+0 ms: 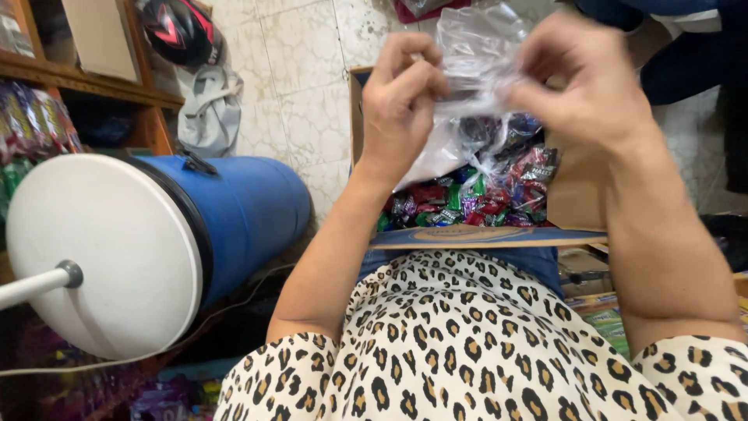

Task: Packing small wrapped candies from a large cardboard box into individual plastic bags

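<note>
Both my hands are raised in front of me and pinch the top of a clear plastic bag (477,54). My left hand (401,97) grips the bag's left side with curled fingers. My right hand (580,82) holds the right side, thumb and fingers closed on the plastic. The bag hangs down over an open cardboard box (487,236) that rests on my lap. The box holds several small wrapped candies (475,199) in red, green, purple and black wrappers; some candies show inside the lower part of the bag.
A blue barrel with a white lid (101,249) lies on its side at my left. Wooden shelves (86,82) with packaged goods stand behind it. A helmet (179,31) and a grey bag (209,109) hang on the tiled wall. Colourful packages (604,316) lie at my right.
</note>
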